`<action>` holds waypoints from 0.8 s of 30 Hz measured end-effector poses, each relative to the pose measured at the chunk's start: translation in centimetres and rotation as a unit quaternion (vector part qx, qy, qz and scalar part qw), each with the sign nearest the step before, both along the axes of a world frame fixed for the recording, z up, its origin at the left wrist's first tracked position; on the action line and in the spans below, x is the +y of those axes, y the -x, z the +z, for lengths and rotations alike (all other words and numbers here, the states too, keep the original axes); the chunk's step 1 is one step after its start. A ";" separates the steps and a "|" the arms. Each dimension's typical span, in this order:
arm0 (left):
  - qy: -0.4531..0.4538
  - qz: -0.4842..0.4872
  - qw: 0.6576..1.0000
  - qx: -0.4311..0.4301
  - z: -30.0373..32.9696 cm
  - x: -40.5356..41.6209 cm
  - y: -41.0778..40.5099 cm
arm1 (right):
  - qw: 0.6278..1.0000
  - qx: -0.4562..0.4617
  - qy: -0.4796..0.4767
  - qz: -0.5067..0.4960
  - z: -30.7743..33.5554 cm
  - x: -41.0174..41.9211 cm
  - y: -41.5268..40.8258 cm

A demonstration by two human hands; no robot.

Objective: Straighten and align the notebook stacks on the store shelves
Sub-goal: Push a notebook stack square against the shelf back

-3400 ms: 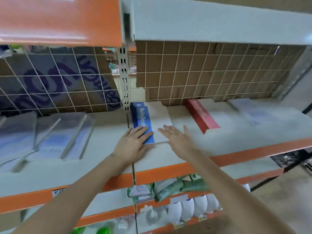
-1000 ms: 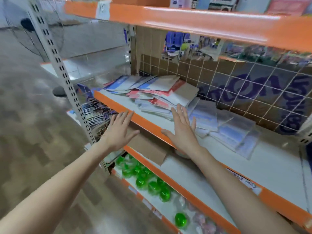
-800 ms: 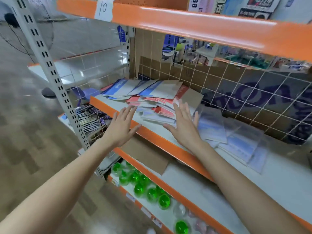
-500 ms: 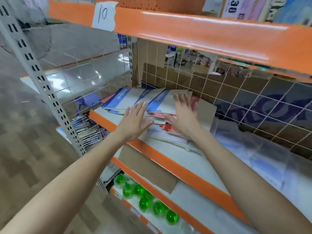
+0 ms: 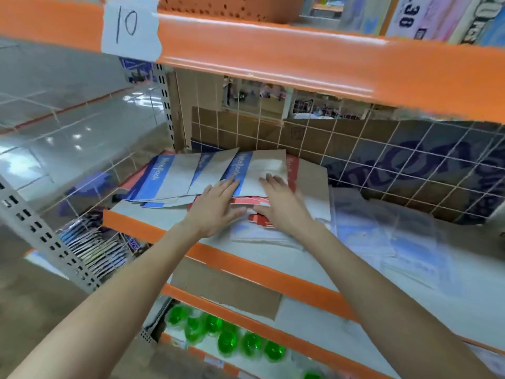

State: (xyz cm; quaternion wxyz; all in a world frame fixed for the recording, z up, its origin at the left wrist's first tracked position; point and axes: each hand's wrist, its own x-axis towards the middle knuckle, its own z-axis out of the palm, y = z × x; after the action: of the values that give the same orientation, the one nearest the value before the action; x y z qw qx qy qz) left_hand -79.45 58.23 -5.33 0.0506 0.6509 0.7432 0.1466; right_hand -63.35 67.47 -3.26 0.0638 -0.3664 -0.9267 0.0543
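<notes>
A fanned, untidy pile of blue-and-white notebooks (image 5: 175, 179) lies at the left end of the middle shelf (image 5: 153, 231), over red-covered notebooks (image 5: 257, 217) and a brown cardboard sheet (image 5: 311, 181). My left hand (image 5: 216, 209) lies flat with straight fingers on the near edge of the top notebooks. My right hand (image 5: 281, 203) rests flat on the rightmost blue-and-white notebook (image 5: 262, 170), fingers spread. Neither hand grips anything.
Clear plastic-wrapped packs (image 5: 382, 236) lie to the right on the same shelf. A wire grid backed with cardboard (image 5: 355, 149) closes the rear. An orange beam with a "10" label (image 5: 128, 26) hangs overhead. Green bottles (image 5: 226, 337) sit below; snack packets (image 5: 95, 247) hang lower left.
The view swung left from another shelf bay to this pile. Both hands reached forward from the shelf's front edge and landed flat on the notebooks.
</notes>
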 end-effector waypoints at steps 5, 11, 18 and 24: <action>-0.022 -0.026 0.997 0.072 -0.1 -1.9 -0.7 | 0.996 0.027 -0.058 -0.070 -0.8 -3.2 -0.9; -0.097 -0.052 0.984 0.137 -0.1 -4.6 -2.5 | 0.989 0.043 -0.074 -0.121 -1.5 -8.3 -3.1; -0.084 -0.109 0.969 0.205 0.4 -6.9 -5.5 | 0.983 0.049 -0.076 -0.159 -2.3 -13.5 -7.0; -0.132 -0.154 0.964 0.173 2.1 -8.0 -9.7 | 0.972 0.068 -0.103 -0.199 -1.8 -15.8 -11.3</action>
State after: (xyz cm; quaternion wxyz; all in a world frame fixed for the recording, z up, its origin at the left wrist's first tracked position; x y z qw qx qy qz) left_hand -69.75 50.25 -3.28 -0.1430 0.7739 0.6052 0.1195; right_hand -52.05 51.66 -5.04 0.1736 -0.5301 -0.8294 -0.0309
